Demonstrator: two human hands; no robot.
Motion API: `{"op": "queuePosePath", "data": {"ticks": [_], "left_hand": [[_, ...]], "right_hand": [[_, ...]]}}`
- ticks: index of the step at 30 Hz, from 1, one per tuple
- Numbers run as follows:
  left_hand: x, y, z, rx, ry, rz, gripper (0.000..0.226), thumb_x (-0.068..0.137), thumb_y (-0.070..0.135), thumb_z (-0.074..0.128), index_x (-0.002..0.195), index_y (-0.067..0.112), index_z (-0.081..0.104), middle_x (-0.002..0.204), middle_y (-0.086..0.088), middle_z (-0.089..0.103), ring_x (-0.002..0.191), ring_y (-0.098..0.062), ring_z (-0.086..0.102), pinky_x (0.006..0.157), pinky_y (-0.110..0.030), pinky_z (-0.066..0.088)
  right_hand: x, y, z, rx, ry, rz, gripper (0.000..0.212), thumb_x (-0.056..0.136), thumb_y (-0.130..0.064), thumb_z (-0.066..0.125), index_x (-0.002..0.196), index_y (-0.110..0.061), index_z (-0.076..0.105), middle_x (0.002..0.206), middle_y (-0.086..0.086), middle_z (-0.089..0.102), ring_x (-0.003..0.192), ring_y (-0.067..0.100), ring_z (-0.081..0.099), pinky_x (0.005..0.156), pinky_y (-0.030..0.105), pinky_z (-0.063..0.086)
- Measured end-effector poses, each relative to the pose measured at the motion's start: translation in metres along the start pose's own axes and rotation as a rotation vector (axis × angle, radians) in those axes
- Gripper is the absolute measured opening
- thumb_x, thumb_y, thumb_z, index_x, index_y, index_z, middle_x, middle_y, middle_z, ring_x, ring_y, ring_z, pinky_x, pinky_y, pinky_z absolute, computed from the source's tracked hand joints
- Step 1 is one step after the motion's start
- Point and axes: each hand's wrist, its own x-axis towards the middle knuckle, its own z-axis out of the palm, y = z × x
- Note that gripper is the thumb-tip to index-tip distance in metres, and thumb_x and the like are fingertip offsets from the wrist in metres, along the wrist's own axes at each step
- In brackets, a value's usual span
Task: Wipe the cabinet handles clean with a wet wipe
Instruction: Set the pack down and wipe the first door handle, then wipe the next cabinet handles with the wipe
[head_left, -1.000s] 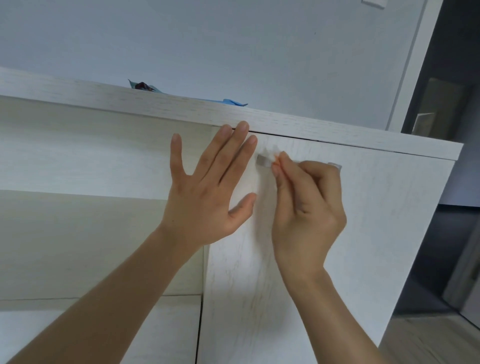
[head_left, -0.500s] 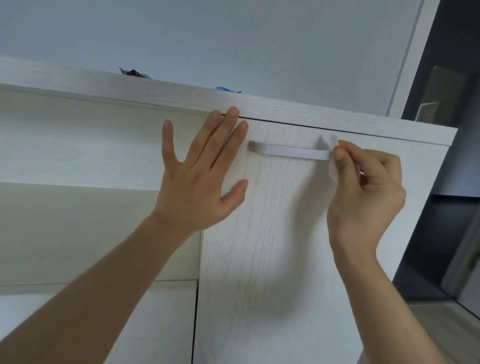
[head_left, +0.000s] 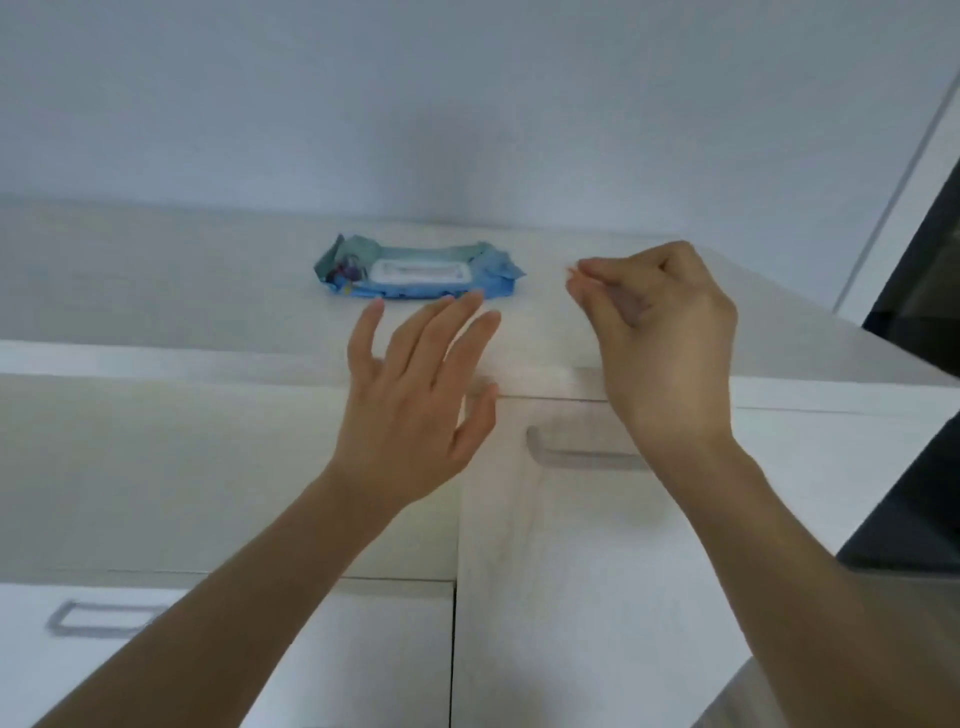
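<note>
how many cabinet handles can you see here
2. One handle is on the tall door, just below the right hand and partly hidden by that wrist. The other handle is at lower left. More may lie outside the view.

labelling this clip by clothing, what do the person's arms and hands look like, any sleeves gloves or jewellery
Both forearms are bare as far as the frame shows, with no sleeve edge in view. The left hand and right hand wear no gloves, and no rings, watch or bracelet can be seen on the fingers or wrists. The fingernails look short and unpainted, though the picture is slightly blurred.
</note>
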Motion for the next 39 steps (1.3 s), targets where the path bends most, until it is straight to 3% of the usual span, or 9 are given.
{"op": "queuePosePath", "data": {"ticks": [3, 6, 9, 12, 18, 21, 24, 31, 39], "left_hand": [[0.040, -0.016, -0.023, -0.006, -0.301, -0.116, 0.043, 0.093, 0.035, 0.039, 0.124, 0.009, 0.053, 0.132, -0.012, 0.055, 0.120, -0.026, 0.049, 0.108, -0.050, 0.029], [0.077, -0.033, -0.050, -0.003, -0.603, -0.142, 0.047, 0.092, 0.039, 0.039, 0.122, 0.009, 0.057, 0.127, -0.012, 0.058, 0.117, -0.028, 0.054, 0.105, -0.050, 0.038], [0.110, -0.049, -0.085, 0.028, -0.745, -0.123, 0.042, 0.085, 0.034, 0.062, 0.118, 0.008, 0.060, 0.122, -0.012, 0.062, 0.111, -0.029, 0.059, 0.101, -0.048, 0.042], [0.138, -0.067, -0.120, 0.061, -0.821, -0.132, 0.047, 0.077, 0.034, 0.072, 0.116, 0.008, 0.062, 0.120, -0.012, 0.063, 0.108, -0.028, 0.061, 0.101, -0.047, 0.042], [0.156, -0.120, -0.180, 0.133, -0.863, 0.018, 0.055, 0.072, 0.038, 0.076, 0.117, 0.011, 0.065, 0.118, -0.008, 0.065, 0.110, -0.024, 0.061, 0.100, -0.045, 0.043], [0.152, -0.146, -0.204, 0.118, -0.957, 0.051, 0.057, 0.092, 0.040, 0.053, 0.142, 0.014, 0.041, 0.142, -0.005, 0.046, 0.134, -0.021, 0.038, 0.115, -0.040, 0.019], [0.140, -0.172, -0.230, 0.088, -0.997, -0.021, 0.057, 0.099, 0.040, 0.038, 0.149, 0.018, 0.023, 0.153, -0.001, 0.028, 0.142, -0.017, 0.020, 0.117, -0.035, 0.003], [0.081, -0.254, -0.296, 0.017, -1.122, -0.071, 0.059, 0.099, 0.045, 0.034, 0.150, 0.021, 0.016, 0.155, 0.002, 0.021, 0.143, -0.015, 0.016, 0.119, -0.034, 0.004], [0.038, -0.330, -0.336, -0.037, -1.205, -0.084, 0.061, 0.099, 0.047, 0.034, 0.151, 0.022, 0.013, 0.157, 0.003, 0.016, 0.144, -0.014, 0.012, 0.119, -0.034, 0.003]], "right_hand": [[0.037, -0.009, -0.008, -0.109, -0.213, 0.126, 0.016, 0.088, -0.017, 0.064, 0.100, -0.008, 0.072, 0.092, 0.007, 0.056, 0.077, 0.017, 0.060, 0.078, 0.023, 0.049], [0.071, -0.024, -0.019, -0.238, -0.428, 0.159, 0.018, 0.091, -0.021, 0.059, 0.099, -0.009, 0.071, 0.090, 0.003, 0.048, 0.074, 0.016, 0.053, 0.071, 0.022, 0.042], [0.103, -0.049, -0.028, -0.348, -0.637, 0.130, 0.019, 0.095, -0.018, 0.053, 0.100, -0.009, 0.068, 0.095, 0.004, 0.047, 0.080, 0.017, 0.053, 0.071, 0.025, 0.044], [0.129, -0.078, -0.029, -0.388, -0.740, 0.073, 0.018, 0.095, -0.013, 0.050, 0.101, -0.009, 0.066, 0.098, 0.006, 0.049, 0.085, 0.019, 0.053, 0.072, 0.030, 0.050], [0.151, -0.137, -0.015, -0.338, -0.805, 0.062, 0.021, 0.095, -0.019, 0.052, 0.103, -0.009, 0.068, 0.099, 0.009, 0.051, 0.082, 0.021, 0.057, 0.069, 0.026, 0.047], [0.145, -0.166, -0.006, -0.345, -0.820, 0.064, 0.021, 0.095, -0.019, 0.051, 0.102, -0.009, 0.068, 0.098, 0.008, 0.051, 0.082, 0.022, 0.057, 0.071, 0.030, 0.051], [0.133, -0.200, 0.007, -0.369, -0.831, 0.072, 0.019, 0.094, -0.016, 0.052, 0.099, -0.008, 0.068, 0.098, 0.008, 0.051, 0.083, 0.023, 0.057, 0.074, 0.032, 0.052], [0.083, -0.301, 0.050, -0.350, -0.814, 0.129, 0.020, 0.094, -0.021, 0.053, 0.102, -0.009, 0.068, 0.094, 0.000, 0.044, 0.086, 0.017, 0.054, 0.073, 0.025, 0.044], [0.041, -0.372, 0.094, -0.279, -0.769, 0.236, 0.022, 0.092, -0.022, 0.057, 0.104, -0.009, 0.069, 0.106, 0.010, 0.052, 0.095, 0.023, 0.056, 0.083, 0.034, 0.047]]}}
